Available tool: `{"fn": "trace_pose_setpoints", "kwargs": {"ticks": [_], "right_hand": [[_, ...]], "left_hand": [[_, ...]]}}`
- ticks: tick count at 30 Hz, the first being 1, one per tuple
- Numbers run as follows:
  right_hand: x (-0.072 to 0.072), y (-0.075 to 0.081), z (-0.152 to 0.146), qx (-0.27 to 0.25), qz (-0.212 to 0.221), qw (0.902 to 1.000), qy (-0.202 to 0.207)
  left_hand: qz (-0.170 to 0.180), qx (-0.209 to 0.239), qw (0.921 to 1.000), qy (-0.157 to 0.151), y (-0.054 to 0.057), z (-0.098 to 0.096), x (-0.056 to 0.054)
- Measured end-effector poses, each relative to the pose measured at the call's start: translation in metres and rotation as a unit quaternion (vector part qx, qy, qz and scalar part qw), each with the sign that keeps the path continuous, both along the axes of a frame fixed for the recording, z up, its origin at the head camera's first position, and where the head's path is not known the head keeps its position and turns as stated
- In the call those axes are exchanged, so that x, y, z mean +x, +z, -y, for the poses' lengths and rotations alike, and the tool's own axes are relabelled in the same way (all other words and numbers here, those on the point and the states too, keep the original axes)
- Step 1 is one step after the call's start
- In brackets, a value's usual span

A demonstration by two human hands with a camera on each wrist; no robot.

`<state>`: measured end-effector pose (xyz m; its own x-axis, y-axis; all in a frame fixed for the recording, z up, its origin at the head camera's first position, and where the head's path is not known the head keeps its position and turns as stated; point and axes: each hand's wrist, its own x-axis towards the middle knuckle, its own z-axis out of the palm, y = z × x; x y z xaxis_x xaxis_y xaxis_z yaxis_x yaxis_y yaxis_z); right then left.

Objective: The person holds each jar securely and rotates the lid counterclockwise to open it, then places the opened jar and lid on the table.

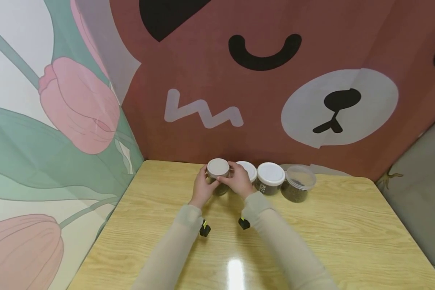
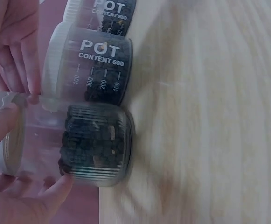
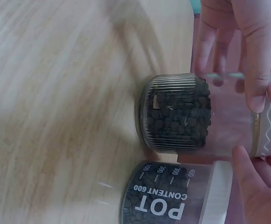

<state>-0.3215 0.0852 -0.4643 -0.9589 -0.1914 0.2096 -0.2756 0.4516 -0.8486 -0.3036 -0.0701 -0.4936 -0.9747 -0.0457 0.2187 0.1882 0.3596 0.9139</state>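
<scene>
A clear ribbed jar (image 2: 95, 144) with a beige lid (image 1: 218, 166) stands at the left end of a row, partly filled with dark pellets (image 3: 177, 114). My left hand (image 1: 203, 189) grips it from the left, with fingers along the glass and near the lid. From the right, my right hand (image 1: 240, 181) holds the same jar around its lid rim, thumb in front. Both thumbs come close together on the near side. Just right of it, partly hidden by my right hand, is a white-lidded jar (image 1: 249, 171) printed "POT CONTENT 600".
Farther right stand another white-lidded jar (image 1: 271, 174) and a tub with a translucent lid (image 1: 299, 183), both with dark contents. All are near the back edge of the wooden table (image 1: 137, 225). A brown cloth with a bear face (image 1: 340, 106) hangs right behind.
</scene>
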Motion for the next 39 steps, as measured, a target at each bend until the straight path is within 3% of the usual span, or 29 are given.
{"fn": "trace_pose_setpoints", "kwargs": {"ticks": [6, 12, 28, 39], "right_hand": [[0.012, -0.005, 0.002, 0.023, -0.017, 0.999, -0.034], [0.028, -0.01, 0.002, -0.004, -0.014, 0.9986, -0.05], [0.072, -0.026, -0.007, -0.063, -0.012, 0.9962, -0.059], [0.098, -0.032, -0.018, -0.07, -0.04, 0.9947, -0.063]], "left_hand": [[-0.015, -0.011, 0.9998, -0.007, -0.004, 0.004, 0.008], [-0.02, -0.005, 0.9994, -0.026, -0.007, 0.008, 0.02], [-0.002, 0.008, 0.9969, -0.078, -0.013, 0.012, 0.056], [-0.018, 0.012, 0.9928, -0.117, -0.015, 0.007, 0.073]]}}
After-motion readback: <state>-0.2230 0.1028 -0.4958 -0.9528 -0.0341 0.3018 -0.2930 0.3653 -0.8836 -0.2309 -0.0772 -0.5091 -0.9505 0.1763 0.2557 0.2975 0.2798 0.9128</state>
